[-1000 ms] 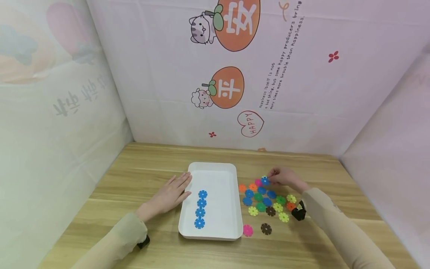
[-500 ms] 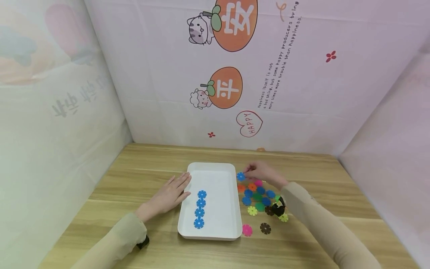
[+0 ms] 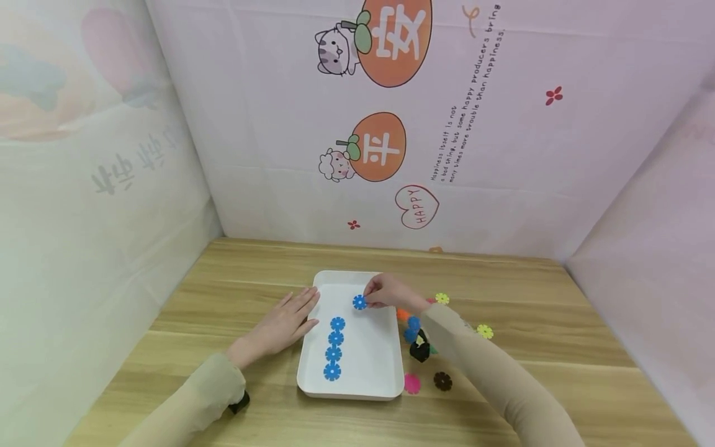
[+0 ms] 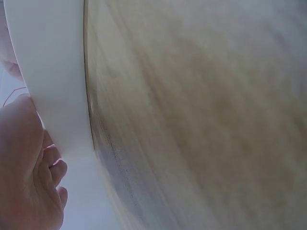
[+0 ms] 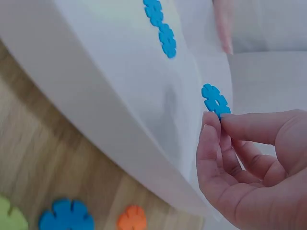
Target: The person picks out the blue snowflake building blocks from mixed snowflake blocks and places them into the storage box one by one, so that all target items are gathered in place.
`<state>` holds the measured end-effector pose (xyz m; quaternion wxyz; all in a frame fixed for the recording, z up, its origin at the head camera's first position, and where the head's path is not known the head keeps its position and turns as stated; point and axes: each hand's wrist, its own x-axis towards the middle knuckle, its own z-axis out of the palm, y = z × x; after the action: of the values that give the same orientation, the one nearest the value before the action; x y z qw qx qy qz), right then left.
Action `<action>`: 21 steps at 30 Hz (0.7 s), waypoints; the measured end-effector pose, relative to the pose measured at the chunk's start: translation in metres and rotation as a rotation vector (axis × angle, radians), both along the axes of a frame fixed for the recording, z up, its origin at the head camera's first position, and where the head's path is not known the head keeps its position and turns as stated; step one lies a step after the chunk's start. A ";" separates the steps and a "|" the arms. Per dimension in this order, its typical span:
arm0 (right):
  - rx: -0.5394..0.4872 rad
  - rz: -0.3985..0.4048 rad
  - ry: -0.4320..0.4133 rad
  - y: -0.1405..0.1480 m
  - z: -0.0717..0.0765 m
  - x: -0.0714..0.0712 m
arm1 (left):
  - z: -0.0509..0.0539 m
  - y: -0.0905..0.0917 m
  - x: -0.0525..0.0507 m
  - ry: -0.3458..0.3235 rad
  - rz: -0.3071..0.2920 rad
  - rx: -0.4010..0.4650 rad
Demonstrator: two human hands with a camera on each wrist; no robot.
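Observation:
A white tray (image 3: 368, 388) lies on the wooden table. Inside it, on the left, several blue flower-shaped discs (image 3: 334, 354) form a vertical column. The left hand (image 3: 279, 323) rests on the tray's left rim, fingers straight. Over the tray's upper right part, the right hand (image 3: 391, 293) pinches one blue disc (image 3: 359, 302) between thumb and fingertips. That pinched disc (image 5: 216, 99) is seen tilted in the right wrist view, with the right hand (image 5: 254, 167) holding its edge. The left wrist view shows the left hand (image 4: 29, 172) against the tray's side wall (image 4: 53, 62).
Right of the tray lie loose discs, partly hidden by the right forearm: blue (image 3: 413, 323), pink (image 3: 412, 383), brown (image 3: 443, 380), yellow (image 3: 485, 331) and others. Patterned cloth walls (image 3: 279, 186) stand behind the table and on both sides.
The right hand has carried the blue disc leftward from the loose discs to above the tray. The left hand stays on the rim, and the column of blue discs has not changed.

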<state>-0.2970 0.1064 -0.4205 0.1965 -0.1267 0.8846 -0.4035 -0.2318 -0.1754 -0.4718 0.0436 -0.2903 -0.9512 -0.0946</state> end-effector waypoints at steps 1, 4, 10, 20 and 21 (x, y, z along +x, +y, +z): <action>0.004 -0.006 0.002 -0.005 -0.002 0.000 | 0.000 0.000 0.000 -0.004 0.001 -0.001; 0.026 -0.012 0.025 -0.017 -0.006 -0.001 | 0.000 0.000 0.000 -0.010 0.003 0.003; 0.059 -0.052 0.063 -0.035 -0.017 -0.002 | -0.001 0.000 -0.001 -0.012 0.009 0.001; 0.039 -0.058 0.061 -0.050 -0.024 0.002 | 0.000 -0.001 0.000 0.005 0.001 0.013; 0.042 -0.056 0.060 -0.051 -0.024 0.001 | 0.000 -0.001 0.000 0.003 0.001 0.013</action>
<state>-0.2956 0.0556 -0.4449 0.1612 -0.1097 0.9016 -0.3862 -0.2319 -0.1762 -0.4720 0.0471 -0.2896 -0.9507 -0.1001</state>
